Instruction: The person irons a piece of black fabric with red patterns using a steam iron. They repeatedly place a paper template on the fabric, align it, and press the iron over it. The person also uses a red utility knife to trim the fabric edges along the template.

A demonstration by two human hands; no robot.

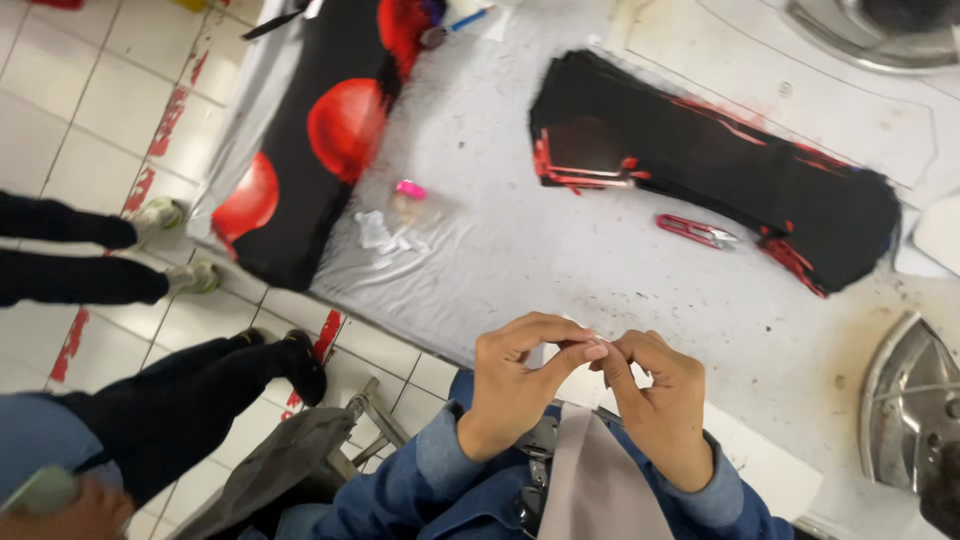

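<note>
My left hand (515, 385) and my right hand (655, 400) meet at the near edge of the grey padded table (560, 270). Their fingertips pinch together at one spot, around something too small to make out. A pale grey strip of cloth (600, 480) hangs below the hands, over my blue denim sleeves. A folded stack of black cloth pieces with red markings (700, 165) lies further back on the table. Red thread snips (695, 232) rest just in front of that stack.
A black cloth with large red circles (320, 140) drapes over the table's left end. A small pink object (410, 189) sits mid-table. A metal iron (910, 405) is at the right. Another person's legs and shoes (180, 250) stand on the tiled floor at the left.
</note>
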